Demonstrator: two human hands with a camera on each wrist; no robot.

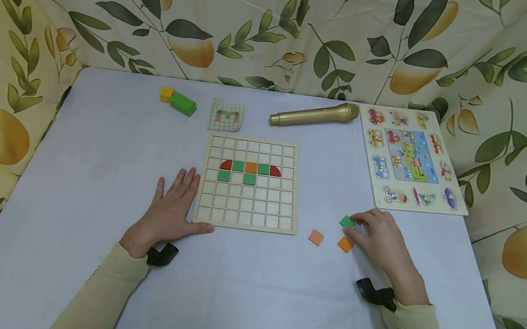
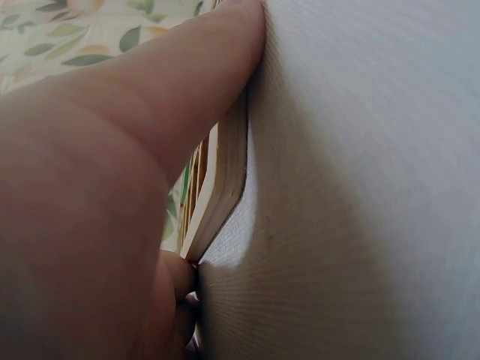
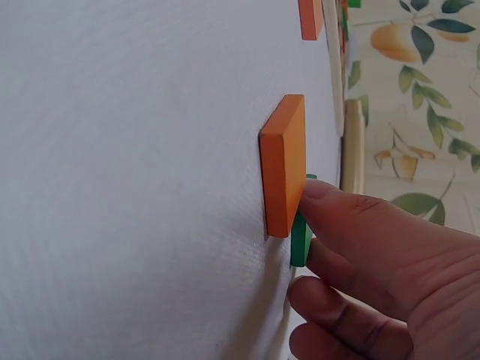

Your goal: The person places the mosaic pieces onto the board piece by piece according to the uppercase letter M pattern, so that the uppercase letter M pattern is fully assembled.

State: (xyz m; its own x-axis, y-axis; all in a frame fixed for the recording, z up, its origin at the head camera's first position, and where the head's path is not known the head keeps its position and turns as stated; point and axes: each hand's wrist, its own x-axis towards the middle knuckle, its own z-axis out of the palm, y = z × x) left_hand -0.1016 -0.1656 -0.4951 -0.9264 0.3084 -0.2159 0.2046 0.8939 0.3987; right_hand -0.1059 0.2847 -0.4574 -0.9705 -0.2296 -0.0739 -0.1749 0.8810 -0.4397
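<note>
A square wooden grid board (image 1: 273,209) lies mid-table, with red, green and orange tiles set in some upper cells. My left hand (image 1: 170,210) rests flat along its left edge, fingers spread. Its thumb (image 2: 187,67) lies along the board's near corner. To the right of the board, my right hand (image 1: 382,239) pinches a green square tile (image 1: 347,222) between thumb and fingers. In the right wrist view, the green tile (image 3: 301,238) is partly hidden by the thumb and an orange tile (image 3: 281,169). A paler orange tile (image 1: 316,237) lies to the left.
Behind the board lies a small pattern card (image 1: 226,116). Green (image 1: 183,104) and yellow (image 1: 167,94) blocks sit at the back left. A gold microphone (image 1: 314,115) lies at the back, beside a picture puzzle board (image 1: 451,207) at the right. A patterned curtain (image 1: 279,35) hangs behind the table.
</note>
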